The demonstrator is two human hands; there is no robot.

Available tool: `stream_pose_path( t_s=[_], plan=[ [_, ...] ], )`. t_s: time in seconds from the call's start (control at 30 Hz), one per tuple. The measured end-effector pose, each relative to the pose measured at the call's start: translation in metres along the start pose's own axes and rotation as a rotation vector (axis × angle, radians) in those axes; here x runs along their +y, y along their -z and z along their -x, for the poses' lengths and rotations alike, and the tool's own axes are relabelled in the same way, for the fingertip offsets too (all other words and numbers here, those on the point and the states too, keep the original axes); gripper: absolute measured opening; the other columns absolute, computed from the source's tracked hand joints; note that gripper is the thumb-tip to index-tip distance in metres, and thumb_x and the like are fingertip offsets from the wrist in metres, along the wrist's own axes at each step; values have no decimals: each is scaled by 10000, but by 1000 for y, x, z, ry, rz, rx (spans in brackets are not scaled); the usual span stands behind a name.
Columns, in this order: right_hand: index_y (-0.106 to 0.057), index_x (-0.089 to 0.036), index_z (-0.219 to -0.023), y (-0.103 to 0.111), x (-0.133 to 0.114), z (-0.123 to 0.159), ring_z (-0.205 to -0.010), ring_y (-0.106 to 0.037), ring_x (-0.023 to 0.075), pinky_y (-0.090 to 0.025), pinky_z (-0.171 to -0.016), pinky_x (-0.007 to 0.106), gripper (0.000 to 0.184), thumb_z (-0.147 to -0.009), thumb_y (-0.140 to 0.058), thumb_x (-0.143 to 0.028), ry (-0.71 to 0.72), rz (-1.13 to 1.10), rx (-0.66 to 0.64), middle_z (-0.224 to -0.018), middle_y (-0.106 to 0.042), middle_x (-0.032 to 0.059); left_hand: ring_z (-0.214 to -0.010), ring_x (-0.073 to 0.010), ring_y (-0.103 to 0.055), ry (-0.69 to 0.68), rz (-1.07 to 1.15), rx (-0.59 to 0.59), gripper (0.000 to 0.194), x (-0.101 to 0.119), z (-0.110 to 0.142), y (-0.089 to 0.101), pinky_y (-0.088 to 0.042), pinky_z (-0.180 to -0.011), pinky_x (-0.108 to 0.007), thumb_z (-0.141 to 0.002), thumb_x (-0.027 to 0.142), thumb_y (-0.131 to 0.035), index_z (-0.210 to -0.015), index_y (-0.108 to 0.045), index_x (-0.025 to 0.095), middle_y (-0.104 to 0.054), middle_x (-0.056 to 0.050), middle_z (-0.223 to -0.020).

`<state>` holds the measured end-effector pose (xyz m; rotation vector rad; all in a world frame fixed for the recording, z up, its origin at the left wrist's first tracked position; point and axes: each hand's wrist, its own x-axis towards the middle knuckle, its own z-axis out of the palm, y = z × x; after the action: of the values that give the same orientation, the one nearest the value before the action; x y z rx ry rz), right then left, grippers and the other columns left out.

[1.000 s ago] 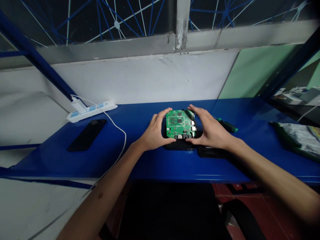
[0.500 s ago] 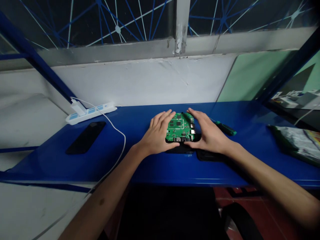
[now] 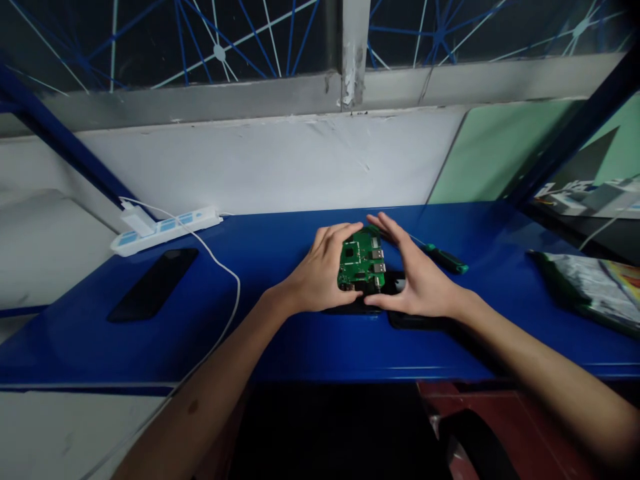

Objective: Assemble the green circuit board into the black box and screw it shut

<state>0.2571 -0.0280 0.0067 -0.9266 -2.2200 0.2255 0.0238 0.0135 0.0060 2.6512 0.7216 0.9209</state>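
A green circuit board (image 3: 361, 261) with metal ports along its right side is tilted between my two hands above the blue table. My left hand (image 3: 320, 270) is closed around its left side, fingers at the far edge and thumb at the near edge. My right hand (image 3: 417, 273) curves around the other side, fingertips at the far edge and thumb by the near corner, its palm apart from the ports. Beneath the board lies a black casing (image 3: 353, 308), mostly hidden. Another black flat piece (image 3: 415, 321) is partly under my right hand.
A green-and-black screwdriver (image 3: 447, 259) lies right of my hands. On the left are a black phone (image 3: 153, 285), a white power strip (image 3: 167, 230) and a trailing white cable (image 3: 235, 287). A plastic bag (image 3: 590, 287) rests at the right. The table's front edge (image 3: 345, 375) is close.
The circuit board has tilted and turned, and shifted slightly left within my hands. My left fingers cover more of its left side. The whole view has shifted a little.
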Motion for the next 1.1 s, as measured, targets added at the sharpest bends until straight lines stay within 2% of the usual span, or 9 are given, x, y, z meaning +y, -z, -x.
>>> stream_pose_path(
  t_s=[0.07,0.17,0.27,0.37,0.47,0.67,0.8,0.93,1.1],
  plan=[
    [55,-270,-1625,0,-1,1,-1542,-279,379,-317,-1243,598,1310,-701,-818,-586,-39,-74,-16,-1696,-184,166,-1451,-435,-303,12,101,21,1155,0,2,0,-356,-1181,-644,-680,356,-821,-1558,-74,285,-274,-169,-1536],
    [94,-269,-1624,-3,0,1,-1546,-259,391,-310,-1225,638,1344,-695,-814,-612,-72,-105,-100,-1700,-173,179,-1499,-434,-244,55,254,14,1173,3,3,3,-355,-1188,-638,-714,354,-803,-1564,3,294,-182,-167,-1569],
    [118,-249,-1622,-9,3,1,-1545,-242,409,-311,-1197,680,1360,-699,-810,-617,-65,-123,-162,-1692,-184,207,-1500,-440,-252,90,380,19,1234,6,2,6,-376,-1172,-633,-710,448,-835,-1565,45,317,-201,-159,-1572],
    [102,-240,-1625,-13,4,0,-1542,-259,402,-312,-1196,677,1334,-716,-814,-577,-53,-124,-146,-1684,-202,219,-1486,-451,-294,79,469,19,1289,4,3,5,-405,-1149,-634,-677,559,-868,-1562,43,340,-212,-161,-1584],
    [59,-222,-1629,-13,3,0,-1530,-308,382,-337,-1202,643,1270,-748,-806,-519,-79,-113,-113,-1668,-244,231,-1489,-442,-312,78,489,12,1294,1,4,2,-399,-1156,-628,-672,592,-872,-1560,37,347,-229,-163,-1597],
    [-53,-241,-1627,-12,9,0,-1413,-488,407,-431,-1135,659,1225,-715,-823,-518,-93,-34,37,-1573,-416,229,-1507,-440,-285,101,438,75,1258,-3,6,4,-372,-1156,-630,-715,611,-846,-1572,32,332,-225,-178,-1612],
    [-71,-238,-1626,-11,16,0,-1376,-514,418,-463,-1097,663,1247,-690,-829,-558,-118,10,129,-1538,-448,226,-1468,-466,-343,135,321,163,1260,-13,7,9,-420,-1100,-661,-712,563,-857,-1580,30,347,-231,-185,-1615],
    [-58,-241,-1628,-9,19,1,-1375,-505,423,-456,-1100,669,1240,-697,-823,-535,-141,69,102,-1521,-462,209,-1445,-443,-388,126,202,148,1227,-24,10,12,-459,-1090,-634,-711,443,-862,-1591,-10,368,-221,-160,-1632],
    [-58,-288,-1624,-3,18,0,-1400,-482,408,-450,-1123,650,1192,-719,-816,-453,-131,91,46,-1519,-457,173,-1461,-414,-375,125,62,69,1191,-27,13,12,-432,-1139,-607,-731,355,-825,-1606,-17,346,-227,-137,-1640]
  ],
)
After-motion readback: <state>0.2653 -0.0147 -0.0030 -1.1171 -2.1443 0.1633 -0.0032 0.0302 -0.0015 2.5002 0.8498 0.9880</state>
